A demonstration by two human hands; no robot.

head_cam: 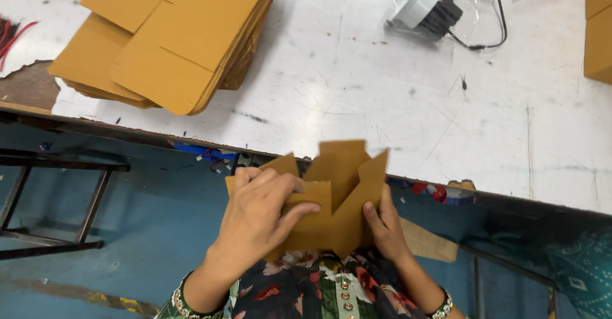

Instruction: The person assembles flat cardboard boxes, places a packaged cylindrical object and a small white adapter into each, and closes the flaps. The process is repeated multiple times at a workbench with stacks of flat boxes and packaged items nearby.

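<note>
A small brown cardboard box with its flaps standing up is held in front of my lap, just off the near edge of the white worktable. My left hand wraps over the box's left side, with fingers pressing a flap inward. At the box's lower right edge my right hand grips it, thumb on the front face. Part of the box is hidden behind both hands.
A stack of flat brown cardboard blanks lies at the table's far left. A plastic bag with a grey and black electrical part and cable sits at the back. Another brown box is at the right edge. A metal frame stands on the blue floor, left.
</note>
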